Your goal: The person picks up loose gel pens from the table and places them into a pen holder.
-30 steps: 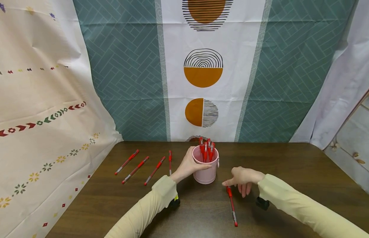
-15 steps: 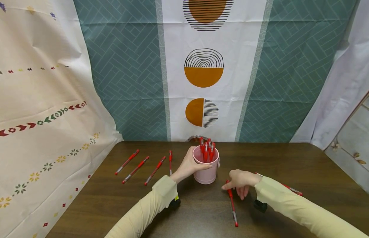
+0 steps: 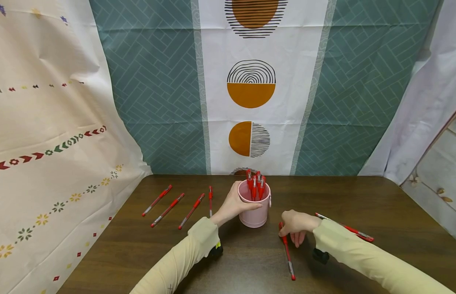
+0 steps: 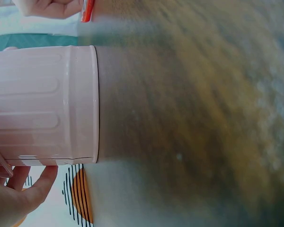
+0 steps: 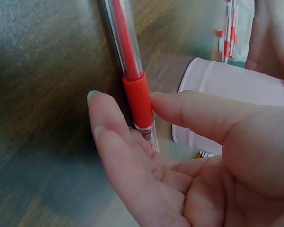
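My left hand (image 3: 233,206) grips the side of a pink bucket (image 3: 254,218), thumb along its near rim; in the left wrist view its fingers (image 4: 40,189) rest against the bucket's wall. Several red pens (image 3: 255,185) stand in the bucket, caps up. To the right, my right hand (image 3: 297,224) is at the far end of a red gel pen (image 3: 288,255) lying on the table. In the right wrist view the thumb touches the pen's red grip (image 5: 139,101) on one side, with curled fingers on the other side and beneath.
Several more red pens (image 3: 167,210) lie spread on the dark wooden table (image 3: 242,269) left of the bucket. Another red pen (image 3: 360,234) lies to the right, partly under my right sleeve (image 3: 356,245). Patterned cloths (image 3: 165,102) hang behind the table.
My right hand has shifted slightly left and nearer, and its thumb has closed in on the pen. The pen behind the right sleeve has come into view. The left hand and bucket stay put.
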`<control>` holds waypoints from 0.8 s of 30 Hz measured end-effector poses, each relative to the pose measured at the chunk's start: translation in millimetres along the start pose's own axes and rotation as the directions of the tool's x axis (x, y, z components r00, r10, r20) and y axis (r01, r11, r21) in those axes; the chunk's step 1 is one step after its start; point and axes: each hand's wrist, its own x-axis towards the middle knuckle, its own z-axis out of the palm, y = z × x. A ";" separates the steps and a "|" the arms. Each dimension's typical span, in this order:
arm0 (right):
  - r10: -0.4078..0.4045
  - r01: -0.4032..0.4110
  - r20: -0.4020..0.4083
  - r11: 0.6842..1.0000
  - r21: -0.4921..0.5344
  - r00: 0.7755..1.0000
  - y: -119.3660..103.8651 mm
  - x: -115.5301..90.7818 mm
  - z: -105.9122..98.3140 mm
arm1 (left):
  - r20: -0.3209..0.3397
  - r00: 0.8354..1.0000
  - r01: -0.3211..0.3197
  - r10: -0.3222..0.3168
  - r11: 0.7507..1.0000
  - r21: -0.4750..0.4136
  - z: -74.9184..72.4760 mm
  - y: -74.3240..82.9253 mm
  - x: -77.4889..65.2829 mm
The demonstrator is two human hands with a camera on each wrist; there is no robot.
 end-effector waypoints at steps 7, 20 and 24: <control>-0.028 0.029 -0.050 0.999 0.027 0.998 -0.1 3.6 5.8 | -0.026 1.000 0.007 -0.007 1.000 0.015 2.5 -13.6 5.8; -0.107 0.108 -0.192 0.994 -0.006 0.976 3.0 7.4 2.1 | -0.011 1.000 0.000 0.000 1.000 0.004 0.6 -1.5 0.8; -0.107 0.114 -0.215 0.993 0.020 0.971 4.1 8.4 0.9 | 0.001 1.000 -0.006 0.006 1.000 -0.008 -1.6 17.8 -7.0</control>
